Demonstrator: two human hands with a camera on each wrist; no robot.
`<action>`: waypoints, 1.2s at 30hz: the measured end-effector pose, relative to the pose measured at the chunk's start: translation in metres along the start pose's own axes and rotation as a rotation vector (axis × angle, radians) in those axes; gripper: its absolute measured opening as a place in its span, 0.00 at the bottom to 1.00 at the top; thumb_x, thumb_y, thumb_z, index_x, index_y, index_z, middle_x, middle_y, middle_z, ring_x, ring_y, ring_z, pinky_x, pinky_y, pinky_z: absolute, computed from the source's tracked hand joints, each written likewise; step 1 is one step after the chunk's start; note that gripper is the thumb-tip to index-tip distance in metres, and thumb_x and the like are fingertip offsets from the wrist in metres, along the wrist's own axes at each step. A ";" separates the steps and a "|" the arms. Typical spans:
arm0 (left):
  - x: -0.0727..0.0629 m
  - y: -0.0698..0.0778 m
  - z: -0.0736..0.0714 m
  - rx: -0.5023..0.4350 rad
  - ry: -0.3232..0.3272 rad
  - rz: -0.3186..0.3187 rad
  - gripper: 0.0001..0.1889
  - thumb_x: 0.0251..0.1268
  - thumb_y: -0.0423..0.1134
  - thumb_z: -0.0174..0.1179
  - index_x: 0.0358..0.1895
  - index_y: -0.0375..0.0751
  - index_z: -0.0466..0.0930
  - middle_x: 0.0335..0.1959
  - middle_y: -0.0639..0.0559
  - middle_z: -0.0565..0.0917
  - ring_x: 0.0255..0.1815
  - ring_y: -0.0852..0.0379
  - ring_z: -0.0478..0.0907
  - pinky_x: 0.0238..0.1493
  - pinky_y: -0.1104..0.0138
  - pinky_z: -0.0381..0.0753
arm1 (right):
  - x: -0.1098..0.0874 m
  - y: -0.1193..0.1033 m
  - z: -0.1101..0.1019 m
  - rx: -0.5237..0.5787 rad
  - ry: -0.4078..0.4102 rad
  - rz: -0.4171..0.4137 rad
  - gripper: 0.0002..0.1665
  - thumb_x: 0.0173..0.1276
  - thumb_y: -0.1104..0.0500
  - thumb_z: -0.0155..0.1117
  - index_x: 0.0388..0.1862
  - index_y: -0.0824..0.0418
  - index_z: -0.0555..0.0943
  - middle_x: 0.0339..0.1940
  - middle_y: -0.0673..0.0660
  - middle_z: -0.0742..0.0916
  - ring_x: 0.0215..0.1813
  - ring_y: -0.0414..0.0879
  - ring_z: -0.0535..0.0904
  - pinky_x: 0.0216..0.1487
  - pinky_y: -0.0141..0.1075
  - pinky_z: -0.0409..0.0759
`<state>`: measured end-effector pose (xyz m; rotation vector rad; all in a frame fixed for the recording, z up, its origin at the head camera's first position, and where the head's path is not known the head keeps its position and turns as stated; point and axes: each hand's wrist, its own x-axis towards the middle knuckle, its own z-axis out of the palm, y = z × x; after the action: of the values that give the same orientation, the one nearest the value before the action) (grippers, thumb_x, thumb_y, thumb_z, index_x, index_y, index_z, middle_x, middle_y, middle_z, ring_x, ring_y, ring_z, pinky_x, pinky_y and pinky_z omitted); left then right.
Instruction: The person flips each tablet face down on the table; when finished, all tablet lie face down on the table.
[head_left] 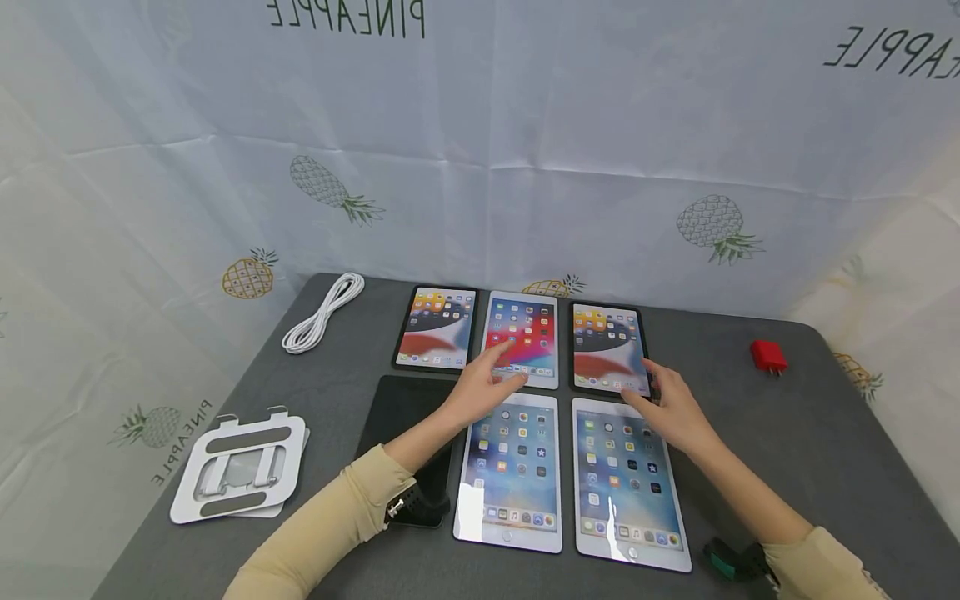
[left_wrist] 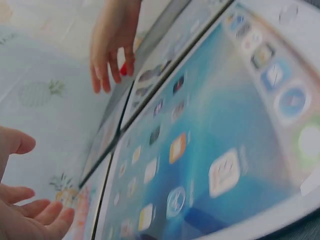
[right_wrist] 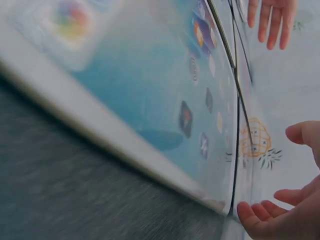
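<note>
My left hand [head_left: 480, 390] is over the near end of the middle white-framed tablet [head_left: 522, 321] in the back row, fingers spread and relaxed. In the left wrist view, nothing is between that thumb and those fingers. My right hand [head_left: 678, 412] is at the near right corner of the black-framed tablet [head_left: 606, 329], its thumb by the near edge and fingers by the right side. Another lit black-framed tablet [head_left: 437, 321] lies at back left. Nearer me are two white-framed tablets with lit screens, one on the left [head_left: 513, 467] and one on the right [head_left: 626, 475]. A dark-screened tablet [head_left: 397, 417] is partly hidden under my left arm.
A bundled white cable [head_left: 322, 315] lies at the table's back left. In front of it is a folded white stand [head_left: 240, 467]. On the right sits a red charger plug [head_left: 768, 356]. A pineapple-print curtain [head_left: 487, 208] hangs behind the grey table [head_left: 817, 450].
</note>
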<state>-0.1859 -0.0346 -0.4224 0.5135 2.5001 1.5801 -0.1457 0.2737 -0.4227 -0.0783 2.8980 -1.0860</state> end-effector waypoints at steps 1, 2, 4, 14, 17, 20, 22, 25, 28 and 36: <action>-0.002 0.002 0.002 -0.041 -0.021 -0.020 0.32 0.67 0.45 0.61 0.72 0.39 0.63 0.69 0.42 0.69 0.64 0.43 0.72 0.58 0.52 0.77 | -0.003 0.001 -0.001 0.018 -0.018 0.028 0.46 0.72 0.47 0.58 0.75 0.73 0.52 0.69 0.76 0.61 0.63 0.69 0.62 0.56 0.63 0.72; -0.004 0.003 0.004 -0.082 -0.043 -0.048 0.31 0.67 0.45 0.61 0.71 0.39 0.65 0.68 0.43 0.71 0.63 0.45 0.73 0.57 0.53 0.77 | -0.006 0.003 -0.002 0.030 -0.034 0.053 0.46 0.72 0.47 0.58 0.75 0.73 0.52 0.69 0.75 0.62 0.62 0.68 0.63 0.55 0.61 0.74; -0.008 0.007 0.008 -0.180 -0.091 -0.103 0.30 0.68 0.44 0.60 0.70 0.38 0.67 0.66 0.43 0.73 0.61 0.47 0.75 0.56 0.55 0.78 | -0.012 0.005 -0.005 0.040 -0.064 0.096 0.45 0.72 0.46 0.57 0.74 0.73 0.53 0.69 0.75 0.63 0.63 0.68 0.64 0.55 0.60 0.74; -0.024 0.016 0.033 -0.541 -0.305 -0.286 0.25 0.70 0.36 0.57 0.66 0.30 0.68 0.61 0.37 0.76 0.61 0.45 0.75 0.58 0.59 0.77 | -0.044 0.023 -0.021 0.157 -0.185 0.187 0.42 0.75 0.47 0.54 0.72 0.73 0.54 0.66 0.73 0.67 0.58 0.61 0.71 0.48 0.38 0.78; -0.029 0.020 0.037 -0.606 -0.366 -0.339 0.25 0.70 0.36 0.57 0.67 0.28 0.66 0.62 0.37 0.75 0.62 0.44 0.74 0.60 0.58 0.75 | -0.053 0.026 -0.023 0.213 -0.225 0.244 0.43 0.75 0.46 0.54 0.73 0.74 0.53 0.67 0.74 0.67 0.61 0.62 0.70 0.50 0.37 0.80; -0.034 0.025 0.040 -0.662 -0.405 -0.414 0.27 0.70 0.36 0.57 0.67 0.27 0.65 0.62 0.38 0.75 0.62 0.44 0.74 0.61 0.58 0.74 | -0.060 0.028 -0.025 0.290 -0.256 0.299 0.43 0.76 0.47 0.54 0.73 0.75 0.51 0.67 0.74 0.66 0.64 0.63 0.68 0.54 0.40 0.80; -0.037 0.028 0.041 -0.698 -0.412 -0.468 0.27 0.69 0.36 0.58 0.67 0.28 0.65 0.61 0.39 0.75 0.61 0.44 0.75 0.60 0.59 0.75 | -0.063 0.030 -0.026 0.349 -0.273 0.339 0.43 0.76 0.48 0.54 0.73 0.75 0.50 0.68 0.74 0.65 0.65 0.61 0.67 0.55 0.42 0.80; -0.039 0.030 0.042 -0.754 -0.410 -0.539 0.27 0.69 0.35 0.58 0.67 0.28 0.66 0.60 0.40 0.75 0.59 0.44 0.77 0.59 0.59 0.76 | -0.065 0.032 -0.026 0.427 -0.296 0.386 0.43 0.76 0.48 0.54 0.73 0.75 0.49 0.69 0.75 0.64 0.65 0.59 0.68 0.55 0.44 0.80; -0.040 0.030 0.044 -0.780 -0.418 -0.569 0.25 0.68 0.35 0.58 0.65 0.27 0.67 0.58 0.40 0.75 0.57 0.45 0.78 0.58 0.59 0.77 | -0.068 0.033 -0.027 0.475 -0.320 0.421 0.44 0.76 0.49 0.54 0.74 0.75 0.48 0.70 0.75 0.62 0.65 0.57 0.68 0.54 0.45 0.80; -0.041 0.029 0.047 -0.765 -0.511 -0.570 0.24 0.68 0.36 0.57 0.63 0.26 0.67 0.55 0.40 0.75 0.53 0.49 0.79 0.57 0.62 0.78 | -0.074 0.033 -0.027 0.537 -0.366 0.440 0.44 0.76 0.49 0.54 0.75 0.73 0.47 0.72 0.75 0.58 0.63 0.56 0.69 0.53 0.47 0.81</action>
<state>-0.1275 0.0021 -0.4193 0.0565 1.3509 1.6987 -0.0745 0.3209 -0.4216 0.3248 2.0867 -1.5079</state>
